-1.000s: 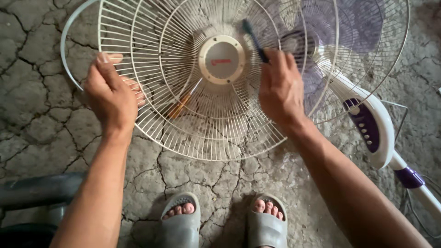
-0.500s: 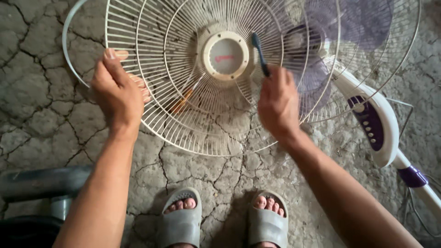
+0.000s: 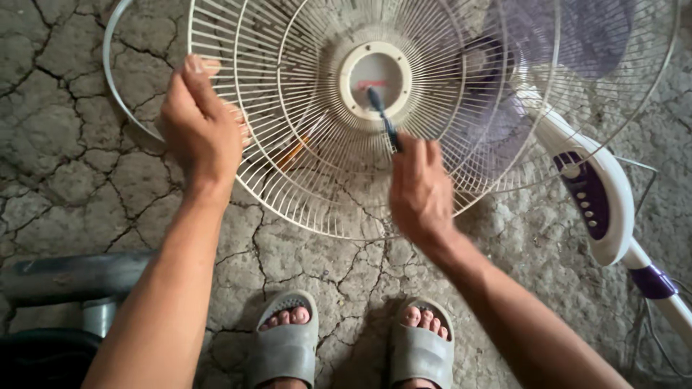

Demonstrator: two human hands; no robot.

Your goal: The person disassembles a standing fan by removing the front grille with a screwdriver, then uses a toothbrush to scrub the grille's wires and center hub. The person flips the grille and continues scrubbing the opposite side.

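— Hands first: what has each got?

— Left hand (image 3: 202, 126), upper left of the frame, grips the rim of the grille (image 3: 303, 173), fingers hooked through the wires and thumb up. Right hand (image 3: 419, 191), at centre, is clenched round the handle of a brush (image 3: 382, 115), whose dark head lies on the round hub (image 3: 375, 75) of the grille.

— Where does the grille sit?

— Across the upper middle of the frame, tilted up off the cracked floor (image 3: 72, 180). Its right edge overlaps the fan (image 3: 584, 194), which lies on its side at the right, purple blades behind its own guard.

— Anything under the wires?

— A screwdriver (image 3: 294, 153) with an orange handle, on the floor just right of the left hand.

— So which step is this?

— Scrubbing, I'd judge, at the hub and the inner wires. The brush is blurred, which fits a stroke.

— And what does the next move call for?

— Likely a firm hold with the left hand so the grille doesn't swing, then short strokes along the wires outward from the hub, turning the rim to bring fresh wires under the brush.

— Feet?

— Two grey sandals (image 3: 285, 346), bottom centre, well clear.
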